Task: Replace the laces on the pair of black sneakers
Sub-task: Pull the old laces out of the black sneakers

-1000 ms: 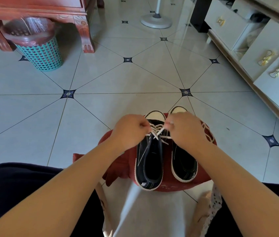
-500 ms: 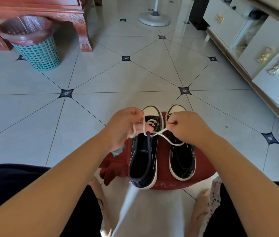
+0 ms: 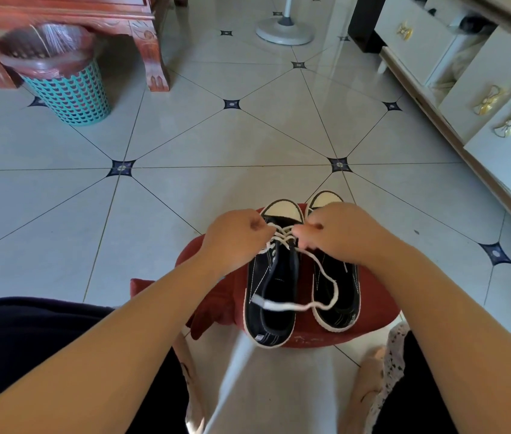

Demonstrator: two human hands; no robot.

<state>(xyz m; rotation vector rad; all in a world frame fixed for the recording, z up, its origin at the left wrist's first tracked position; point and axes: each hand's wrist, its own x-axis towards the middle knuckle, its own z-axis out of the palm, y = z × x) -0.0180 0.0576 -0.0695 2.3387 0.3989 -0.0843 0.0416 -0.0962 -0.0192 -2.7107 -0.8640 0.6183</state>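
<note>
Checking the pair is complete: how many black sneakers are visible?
2, side by side on the red stool: the left sneaker by the left hand, the right sneaker by the right hand.

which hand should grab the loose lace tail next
Probably the right hand: the white lace tail runs out from under its fingers and loops over the right sneaker. The left hand is busy pinching lace at the left sneaker's eyelets.

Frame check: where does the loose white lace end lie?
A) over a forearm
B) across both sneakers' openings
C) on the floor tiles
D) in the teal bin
B: the white lace runs from the right hand over the right sneaker and ends on the left sneaker.
</note>
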